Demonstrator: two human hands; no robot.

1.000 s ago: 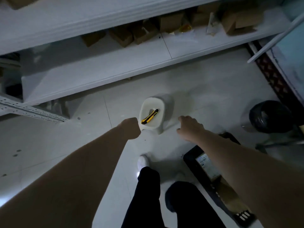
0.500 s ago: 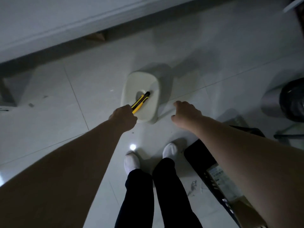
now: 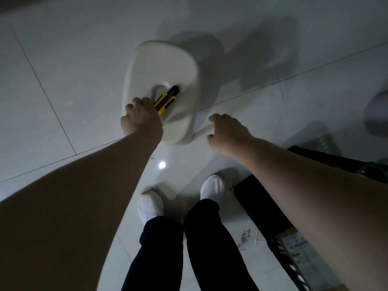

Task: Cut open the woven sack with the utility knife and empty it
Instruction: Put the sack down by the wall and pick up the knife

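A yellow and black utility knife (image 3: 168,98) lies slantwise on the seat of a low white plastic stool (image 3: 161,66) on the tiled floor. My left hand (image 3: 140,118) reaches over the stool's near edge. Its fingers curl down around the knife's near end and hide it, while the knife still rests on the seat. My right hand (image 3: 226,133) hovers just right of the stool with fingers loosely apart, holding nothing. No woven sack is recognisable in view.
My feet in white shoes (image 3: 151,206) and dark trousers stand just behind the stool. A black crate (image 3: 264,208) holding a labelled package (image 3: 298,246) sits on the floor at my right. A grey rounded object (image 3: 378,114) shows at the right edge.
The view has tilted down and closer, so the shelves have left the frame. My left hand has moved from the stool's near corner onto the knife's near end. My right hand stays beside the stool.
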